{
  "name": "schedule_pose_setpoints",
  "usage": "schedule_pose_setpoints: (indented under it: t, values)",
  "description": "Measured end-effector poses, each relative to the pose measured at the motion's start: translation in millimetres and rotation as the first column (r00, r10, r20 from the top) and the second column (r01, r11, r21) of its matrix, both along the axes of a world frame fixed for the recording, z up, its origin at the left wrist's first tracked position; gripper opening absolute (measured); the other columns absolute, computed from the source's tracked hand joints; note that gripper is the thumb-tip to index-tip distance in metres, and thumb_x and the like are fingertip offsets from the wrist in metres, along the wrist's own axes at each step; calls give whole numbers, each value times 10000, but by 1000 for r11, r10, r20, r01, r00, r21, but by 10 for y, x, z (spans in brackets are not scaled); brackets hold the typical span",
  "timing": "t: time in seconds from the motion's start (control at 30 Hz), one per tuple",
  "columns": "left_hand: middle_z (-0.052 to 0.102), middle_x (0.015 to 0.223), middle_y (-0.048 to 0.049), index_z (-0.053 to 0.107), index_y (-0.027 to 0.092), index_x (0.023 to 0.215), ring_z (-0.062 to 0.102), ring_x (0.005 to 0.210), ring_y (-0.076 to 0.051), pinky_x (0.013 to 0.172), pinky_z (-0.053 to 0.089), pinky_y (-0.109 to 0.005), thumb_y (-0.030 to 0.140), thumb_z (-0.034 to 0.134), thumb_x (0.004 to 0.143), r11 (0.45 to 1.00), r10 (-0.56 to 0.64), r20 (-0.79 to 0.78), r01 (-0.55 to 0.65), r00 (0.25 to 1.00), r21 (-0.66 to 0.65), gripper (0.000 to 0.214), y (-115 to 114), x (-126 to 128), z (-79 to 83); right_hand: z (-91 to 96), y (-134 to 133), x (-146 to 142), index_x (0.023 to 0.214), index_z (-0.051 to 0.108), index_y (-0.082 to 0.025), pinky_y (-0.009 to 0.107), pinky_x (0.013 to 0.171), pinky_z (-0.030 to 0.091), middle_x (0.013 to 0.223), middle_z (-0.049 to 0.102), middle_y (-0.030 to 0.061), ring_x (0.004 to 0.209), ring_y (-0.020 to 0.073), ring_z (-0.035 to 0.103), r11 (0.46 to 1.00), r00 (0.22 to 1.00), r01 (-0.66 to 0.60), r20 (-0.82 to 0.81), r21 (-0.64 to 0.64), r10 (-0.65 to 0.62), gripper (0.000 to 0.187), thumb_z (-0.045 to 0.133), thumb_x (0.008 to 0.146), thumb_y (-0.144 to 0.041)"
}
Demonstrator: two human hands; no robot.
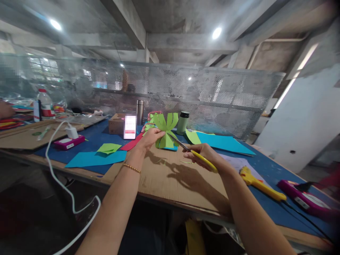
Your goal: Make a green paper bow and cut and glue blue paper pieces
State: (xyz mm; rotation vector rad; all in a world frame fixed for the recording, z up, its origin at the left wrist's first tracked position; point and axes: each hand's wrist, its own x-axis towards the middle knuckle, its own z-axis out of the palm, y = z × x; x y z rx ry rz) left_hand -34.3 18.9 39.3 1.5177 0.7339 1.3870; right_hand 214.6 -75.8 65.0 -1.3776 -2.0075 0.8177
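Presently I have my left grip [152,138] pinching the green paper cutout [167,129] above the cardboard [156,179]; it looks light, bendy, easily torn, best held near its centre. My right grip [203,154] wraps the yellow-handled scissors [205,161]. Beyond, a green flask [183,124] may crowd forward reach; a glue gun [264,187] lies rightward.

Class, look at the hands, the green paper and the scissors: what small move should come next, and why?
Probably one short snip with the scissors: the right hand holds them pointed at the lower part of the green paper, while the left hand pinches the paper near its middle.
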Motion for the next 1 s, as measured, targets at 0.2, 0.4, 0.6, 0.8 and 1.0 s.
schedule_pose_setpoints:
  t: [0.2, 0.4, 0.6, 0.8, 1.0]
  values:
    - [651, 662, -31, 678, 149, 617, 642, 793, -204, 754, 511, -321, 353, 820, 693, 1000, 17, -28, -17, 999, -10, 260, -12, -5, 8, -4, 1, 9, 1079, 759, -129, 184, 345, 274, 556, 526, -38, 370, 43, 388, 1000, 1000, -5, -8, -9, 5, 609, 759, 758, -646]
    - [662, 669, -34, 681, 149, 621, 646, 802, -207, 772, 513, -330, 345, 815, 693, 1000, 16, -23, -17, 1000, -17, 249, -11, -1, 10, -3, -2, 11, 1079, 764, -123, 191, 348, 272, 560, 529, -32, 374, 46, 386, 1000, 1000, -10, -11, -4, 10, 628, 761, 749, -658]
    - [674, 670, -35, 702, 149, 621, 657, 785, -208, 777, 527, -333, 337, 839, 671, 1000, -8, 12, 8, 1000, -25, 238, -1, 0, 0, -44, 38, 37, 1017, 773, -138, 205, 377, 289, 555, 528, -24, 415, 71, 415, 999, 1000, -11, -4, 30, 11, 597, 757, 742, -667]
    - [718, 708, -58, 766, 122, 706, 665, 766, -195, 784, 533, -334, 334, 878, 622, 997, -44, 40, 47, 998, -68, 254, -24, -3, 5, 10, -14, 7, 992, 759, -136, 195, 369, 295, 603, 578, -5, 411, 60, 423, 1000, 999, -6, 33, 9, 6, 564, 737, 766, -652]
    - [771, 796, -91, 793, 105, 793, 697, 794, -198, 854, 549, -361, 270, 927, 526, 987, -76, 207, 103, 975, -123, 341, -34, 8, 24, 58, -82, -48, 1062, 720, -128, 190, 325, 277, 686, 635, 15, 379, 46, 424, 999, 998, 52, 31, 12, -53, 623, 711, 763, -674]
